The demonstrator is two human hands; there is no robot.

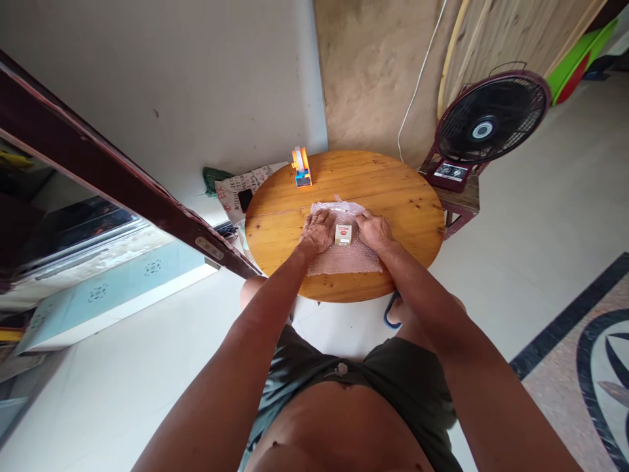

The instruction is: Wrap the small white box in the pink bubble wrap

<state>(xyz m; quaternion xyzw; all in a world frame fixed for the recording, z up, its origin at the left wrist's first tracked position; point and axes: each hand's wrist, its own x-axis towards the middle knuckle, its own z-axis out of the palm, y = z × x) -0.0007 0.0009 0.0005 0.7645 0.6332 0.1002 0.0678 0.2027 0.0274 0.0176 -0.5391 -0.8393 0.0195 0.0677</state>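
Observation:
A small box (343, 235), pale with a red label and a brownish lower part, sits on a sheet of bubble wrap (344, 262). The sheet lies spread on a round wooden table (275, 229), its far edge folded or bunched up. My left hand (318, 231) rests flat on the wrap just left of the box, fingers stretched forward. On the box's other side, my right hand (373, 229) has its fingers curled at the right part of the sheet, seemingly pinching it; the fingertips are partly hidden. Neither hand is holding the box.
An orange and blue tape dispenser (301, 167) stands near the table's far edge. To the right, a fan (484, 128) sits on a wooden stool (462, 196). A printed sack (230, 193) with a dark phone-like object (244, 200) lies left of the table. A door frame (147, 183) slants along the left.

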